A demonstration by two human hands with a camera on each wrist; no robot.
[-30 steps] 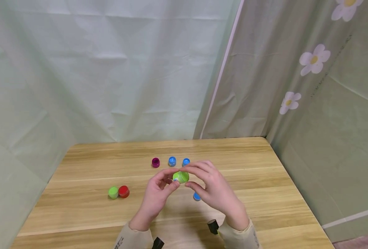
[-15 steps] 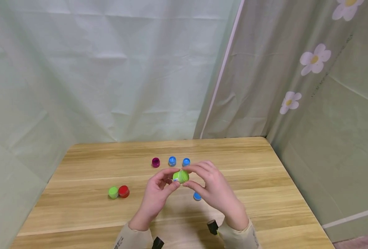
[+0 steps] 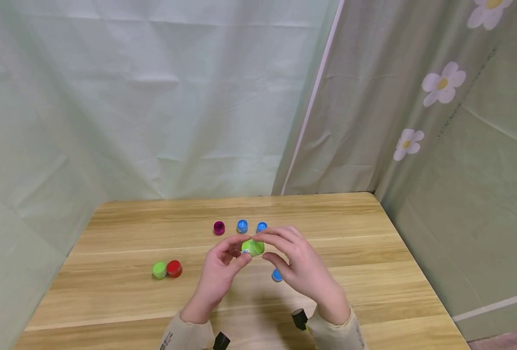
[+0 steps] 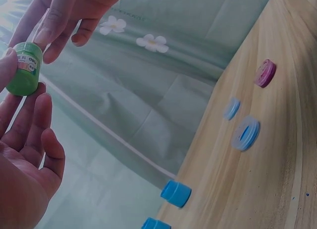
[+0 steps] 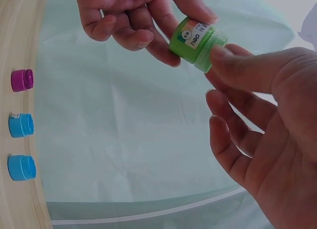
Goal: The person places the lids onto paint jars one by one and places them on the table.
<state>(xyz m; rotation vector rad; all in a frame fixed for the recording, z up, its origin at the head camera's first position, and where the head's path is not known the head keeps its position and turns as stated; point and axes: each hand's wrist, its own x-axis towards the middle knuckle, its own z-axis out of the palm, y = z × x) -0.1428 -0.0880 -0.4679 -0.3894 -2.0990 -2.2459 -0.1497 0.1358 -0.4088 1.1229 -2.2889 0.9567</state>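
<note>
My left hand (image 3: 219, 273) pinches small green plastic jar (image 5: 183, 42) mid-air, likely steadying it; my right hand (image 3: 304, 265) curls around translucent lid (image 5: 217, 39), seemingly for twisting. Behind on wooden worktop (image 3: 109, 301), uncapped purple jar (image 3: 219, 228), two uncapped blue jars (image 3: 242, 227).

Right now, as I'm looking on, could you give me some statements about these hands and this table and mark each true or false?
1. The left hand holds a green jar. True.
2. That jar is standing on the table. False: it is held up above it.
3. A purple jar stands in a row with two blue jars. True.
4. A round red item lies far from anything else. False: a round green item is right beside it.
5. The jar in hand bears a label. True.
</note>
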